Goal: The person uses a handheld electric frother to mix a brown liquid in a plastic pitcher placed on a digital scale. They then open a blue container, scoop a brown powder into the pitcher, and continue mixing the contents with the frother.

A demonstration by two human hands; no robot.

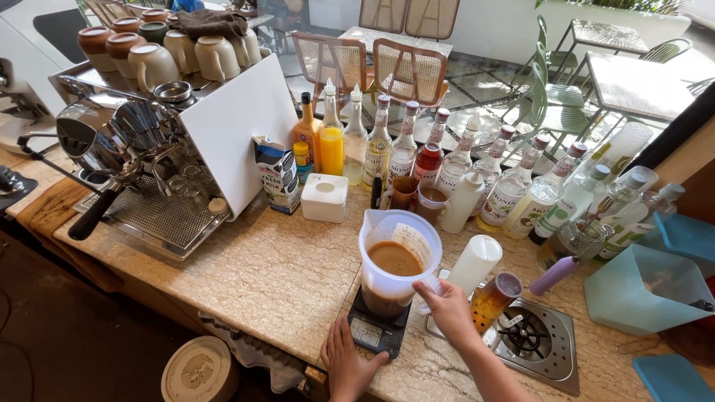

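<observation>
A clear plastic measuring jug (398, 260) with brown liquid in it stands on a small black digital scale (378, 327) on the stone counter. My right hand (449, 309) grips the jug's handle on its right side. My left hand (347, 363) rests flat at the scale's near left corner, fingers spread. A small glass of amber liquid (495, 298) stands just right of my right hand, beside a white squeeze bottle (475, 262).
A row of syrup bottles (462, 160) lines the back of the counter (261, 275). An espresso machine (160, 160) with cups on top stands at left, a milk carton (277, 173) beside it. A metal rinser sink (529, 339) and teal tubs (644, 290) lie at right.
</observation>
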